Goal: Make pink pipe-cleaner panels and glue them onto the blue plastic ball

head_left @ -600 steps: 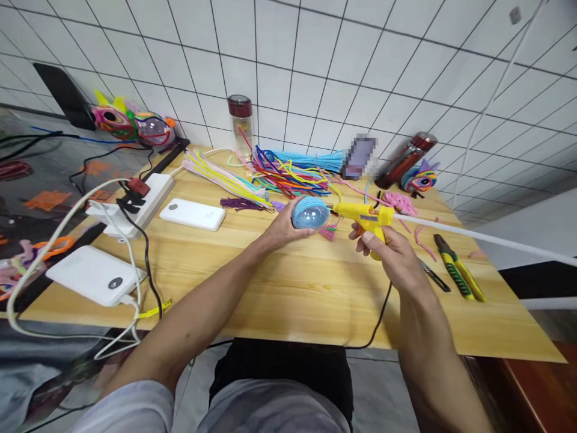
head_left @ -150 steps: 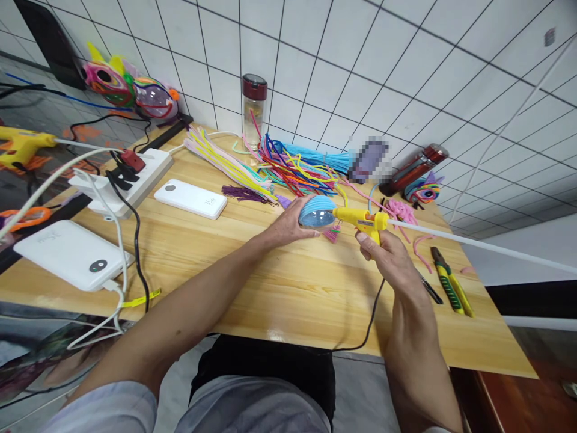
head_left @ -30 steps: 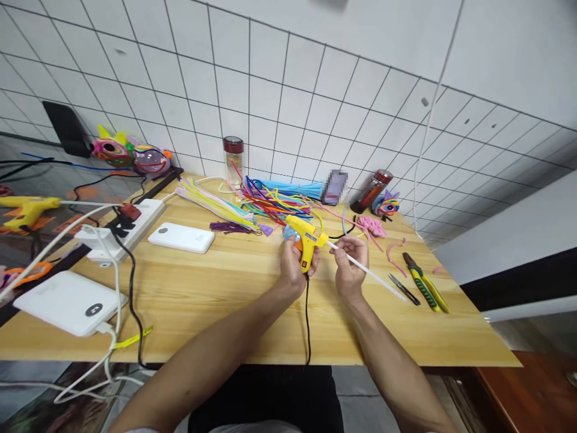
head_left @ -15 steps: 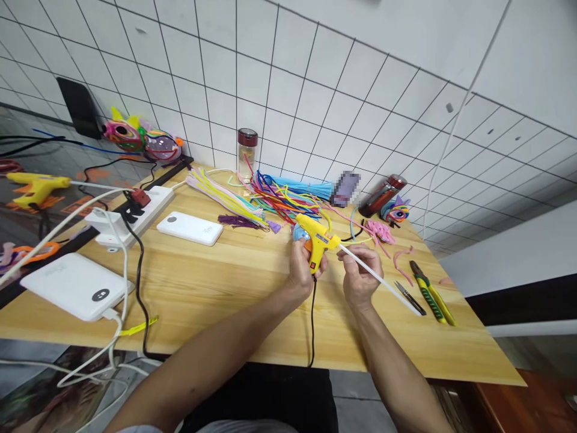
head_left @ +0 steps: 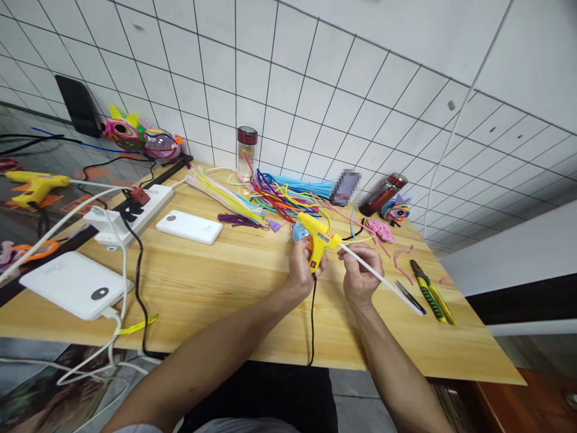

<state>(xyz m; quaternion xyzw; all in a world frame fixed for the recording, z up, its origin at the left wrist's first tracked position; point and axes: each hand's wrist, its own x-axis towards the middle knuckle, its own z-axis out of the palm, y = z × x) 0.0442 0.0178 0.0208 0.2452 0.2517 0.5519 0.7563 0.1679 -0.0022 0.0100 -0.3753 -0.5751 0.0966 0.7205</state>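
Glue gun [head_left: 319, 236], yellow, frame centre — clamped in left hand [head_left: 300, 269]; blue ball [head_left: 298, 232] apparently in the same grasp. Glue stick [head_left: 388, 284], slanting lower right past curled right hand [head_left: 360, 281], its hold unclear. Step: seemingly tending stick — calls for steady gun. Earlier: gun in right hand.

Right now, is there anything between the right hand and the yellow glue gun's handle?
Partly: fingertips of the left hand, which holds the glue gun, show beside the handle, facing the right hand. The white glue stick also slants across the right hand's fingers; whether they touch it I cannot tell.
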